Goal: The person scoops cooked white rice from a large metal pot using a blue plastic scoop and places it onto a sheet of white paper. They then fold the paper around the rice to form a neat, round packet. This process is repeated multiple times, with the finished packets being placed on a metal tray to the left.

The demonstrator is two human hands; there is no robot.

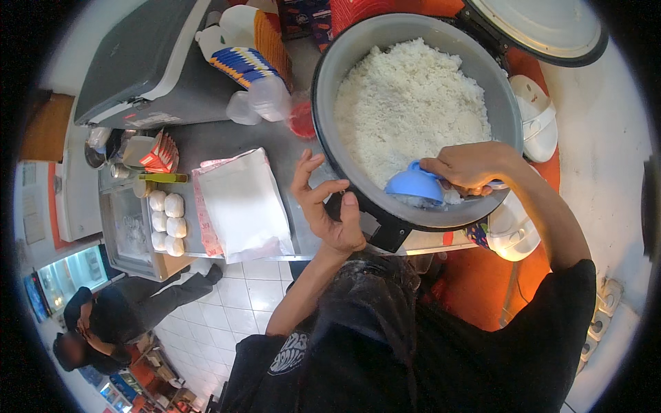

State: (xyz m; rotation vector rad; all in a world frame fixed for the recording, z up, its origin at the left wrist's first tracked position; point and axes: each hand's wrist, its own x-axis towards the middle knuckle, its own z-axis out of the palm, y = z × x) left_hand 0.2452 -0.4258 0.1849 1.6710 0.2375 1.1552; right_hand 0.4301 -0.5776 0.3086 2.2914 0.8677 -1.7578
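My right hand (467, 165) is inside a large rice cooker (508, 134), gripping a blue plastic scoop (413, 186). The scoop is tipped with its mouth downward over the near edge of the white cooked rice (408, 93). Under the same hand a blue-and-white edge (497, 184) shows, too covered to identify. Beside the cooker's near left rim is my left hand (333, 206), fingers spread and thumb close to the forefinger. I see nothing held in it.
White paper sheets (245, 206) lie left on the steel counter, near several wrapped white bundles (168, 222). Plastic tubs (268, 98) and a grey cooler box (155, 67) stand behind. The cooker's raised lid (542, 26) is back right. A person (119, 315) stands far left.
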